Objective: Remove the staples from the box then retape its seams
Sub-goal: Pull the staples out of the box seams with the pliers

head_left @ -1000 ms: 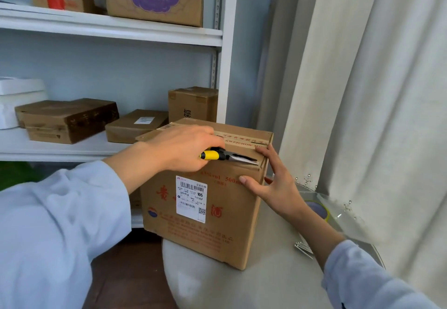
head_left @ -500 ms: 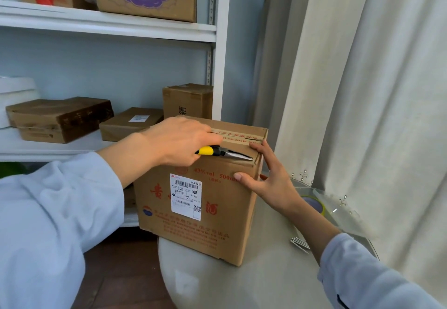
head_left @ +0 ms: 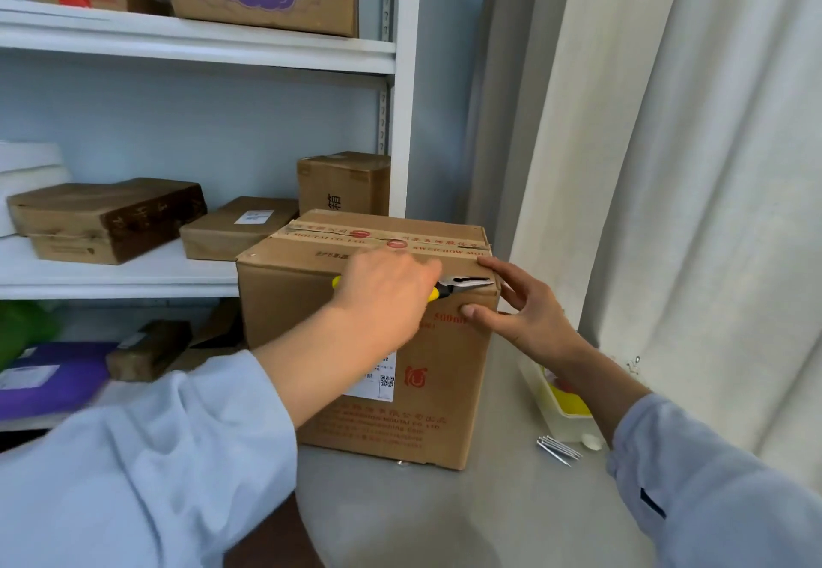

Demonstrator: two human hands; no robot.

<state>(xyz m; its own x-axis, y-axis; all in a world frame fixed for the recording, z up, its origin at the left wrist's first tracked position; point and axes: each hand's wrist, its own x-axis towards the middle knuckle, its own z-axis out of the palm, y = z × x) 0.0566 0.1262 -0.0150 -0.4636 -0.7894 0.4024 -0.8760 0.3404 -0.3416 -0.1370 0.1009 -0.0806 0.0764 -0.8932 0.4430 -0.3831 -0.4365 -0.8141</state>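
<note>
Your left hand (head_left: pixel 387 291) grips the yellow-handled pliers (head_left: pixel 462 286), their long axis running rightward along the top front edge of the box (head_left: pixel 369 345), which stands on the desk (head_left: pixel 445 514) straight ahead of you. Your right hand (head_left: pixel 529 314), fingers relaxed, braces the box's right corner just past the nose; open room lies right

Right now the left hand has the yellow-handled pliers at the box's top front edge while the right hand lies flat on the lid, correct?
Not quite. The head view shows the right hand braced against the box's front right corner, thumb on the front face, not flat on the lid. The rest holds: the left hand holds the yellow-handled pliers at the top front edge.
</note>
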